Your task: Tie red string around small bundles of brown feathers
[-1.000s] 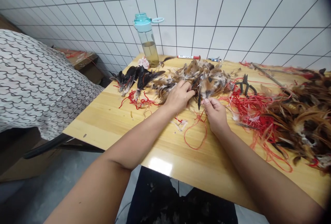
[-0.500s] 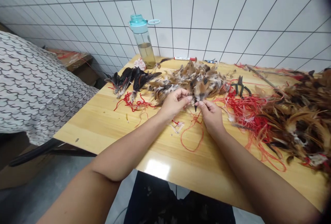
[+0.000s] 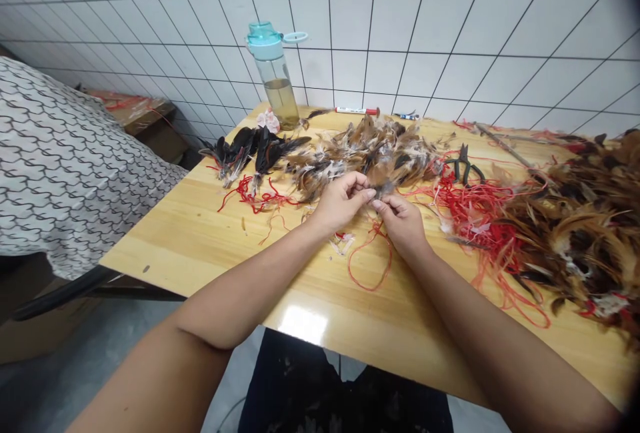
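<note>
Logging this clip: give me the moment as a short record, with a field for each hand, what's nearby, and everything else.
left hand: raised, fingertips meeting the right hand's; anything held is too small to tell
right hand: raised, fingers pinched together at the same spot
nearby: brown feathers just beyond the hands; red string loop below them
rest: black feathers, pliers, water bottle, marker, wooden table

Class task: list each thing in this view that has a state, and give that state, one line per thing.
left hand: fingers curled, raised over the table
right hand: fingers pinched, any held item too small to tell
feathers: loose, heaped
bottle: upright, lidded, part full
pliers: lying down, handles apart
marker: lying down, capped
red string: slack, looped
</note>
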Action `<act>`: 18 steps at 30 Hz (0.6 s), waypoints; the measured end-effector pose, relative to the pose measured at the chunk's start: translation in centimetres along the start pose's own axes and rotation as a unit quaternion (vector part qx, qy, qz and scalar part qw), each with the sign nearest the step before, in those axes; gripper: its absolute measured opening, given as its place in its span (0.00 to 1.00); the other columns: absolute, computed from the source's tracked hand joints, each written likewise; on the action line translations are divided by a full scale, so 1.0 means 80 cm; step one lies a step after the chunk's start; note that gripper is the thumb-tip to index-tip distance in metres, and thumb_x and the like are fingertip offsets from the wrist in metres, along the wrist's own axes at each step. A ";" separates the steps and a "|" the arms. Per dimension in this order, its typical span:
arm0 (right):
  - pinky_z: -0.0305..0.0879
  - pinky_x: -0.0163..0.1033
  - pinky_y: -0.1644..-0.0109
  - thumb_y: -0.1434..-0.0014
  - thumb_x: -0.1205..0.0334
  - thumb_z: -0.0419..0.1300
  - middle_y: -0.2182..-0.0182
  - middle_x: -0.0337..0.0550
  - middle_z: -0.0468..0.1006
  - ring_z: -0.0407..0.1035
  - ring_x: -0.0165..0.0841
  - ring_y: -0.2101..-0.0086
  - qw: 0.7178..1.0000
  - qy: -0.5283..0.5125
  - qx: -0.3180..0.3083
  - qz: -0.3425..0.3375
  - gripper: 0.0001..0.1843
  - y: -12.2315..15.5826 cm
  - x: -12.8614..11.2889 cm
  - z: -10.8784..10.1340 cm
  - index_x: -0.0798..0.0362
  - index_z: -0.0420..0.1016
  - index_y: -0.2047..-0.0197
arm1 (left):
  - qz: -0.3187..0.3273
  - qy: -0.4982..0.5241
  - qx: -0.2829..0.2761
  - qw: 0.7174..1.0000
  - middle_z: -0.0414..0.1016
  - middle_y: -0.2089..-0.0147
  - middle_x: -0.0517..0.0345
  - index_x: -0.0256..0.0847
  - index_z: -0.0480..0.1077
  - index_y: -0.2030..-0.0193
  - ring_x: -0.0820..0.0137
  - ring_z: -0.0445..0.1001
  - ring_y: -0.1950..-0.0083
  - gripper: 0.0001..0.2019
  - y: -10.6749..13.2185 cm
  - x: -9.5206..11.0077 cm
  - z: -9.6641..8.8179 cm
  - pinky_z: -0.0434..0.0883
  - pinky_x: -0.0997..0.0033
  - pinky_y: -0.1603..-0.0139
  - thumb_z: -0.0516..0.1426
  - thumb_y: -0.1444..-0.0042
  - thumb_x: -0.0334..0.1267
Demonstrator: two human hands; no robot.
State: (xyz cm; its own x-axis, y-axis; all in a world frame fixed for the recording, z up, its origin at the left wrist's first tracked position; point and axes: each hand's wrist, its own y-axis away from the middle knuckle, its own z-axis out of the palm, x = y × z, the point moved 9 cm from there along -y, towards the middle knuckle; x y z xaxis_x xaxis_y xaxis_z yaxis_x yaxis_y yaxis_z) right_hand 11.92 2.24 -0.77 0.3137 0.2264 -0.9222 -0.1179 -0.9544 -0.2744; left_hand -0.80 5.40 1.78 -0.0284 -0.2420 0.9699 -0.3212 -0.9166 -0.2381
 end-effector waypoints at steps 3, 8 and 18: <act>0.56 0.37 0.66 0.45 0.52 0.58 0.78 0.36 0.66 0.60 0.31 0.73 1.000 -0.012 0.007 0.019 0.13 0.000 0.005 -0.003 0.51 0.72 0.74 | 0.019 -0.027 0.019 0.999 0.70 0.68 0.62 0.39 0.69 0.64 0.76 0.67 0.68 0.05 -0.004 0.008 -0.014 0.65 0.76 0.64 0.59 0.46 0.37; 0.59 0.38 0.62 0.44 0.49 0.58 0.74 0.38 0.72 0.63 0.31 0.70 0.996 -0.059 0.050 0.048 0.15 -0.002 0.010 -0.018 0.52 0.73 0.70 | 0.109 -0.235 0.046 0.965 0.73 0.63 0.57 0.39 0.73 0.63 0.73 0.69 0.63 0.05 -0.014 0.029 -0.048 0.66 0.71 0.58 0.57 0.45 0.31; 0.56 0.36 0.66 0.44 0.49 0.58 0.78 0.36 0.68 0.59 0.30 0.73 0.997 -0.036 0.054 0.049 0.15 0.000 0.004 -0.018 0.53 0.74 0.71 | 0.184 -0.551 -0.079 0.810 0.70 0.58 0.52 0.45 0.77 0.55 0.63 0.63 0.54 0.13 -0.006 0.011 -0.015 0.63 0.65 0.57 0.53 0.41 0.30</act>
State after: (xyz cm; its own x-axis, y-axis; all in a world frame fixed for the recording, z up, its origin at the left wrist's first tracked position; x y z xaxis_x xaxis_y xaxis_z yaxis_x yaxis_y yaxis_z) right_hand 13.40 2.00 -0.70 0.2274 0.1506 -0.9621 -0.2471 -0.9467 -0.2067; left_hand -1.81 5.99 2.79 0.6852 -0.7061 0.1788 -0.6021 -0.6872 -0.4066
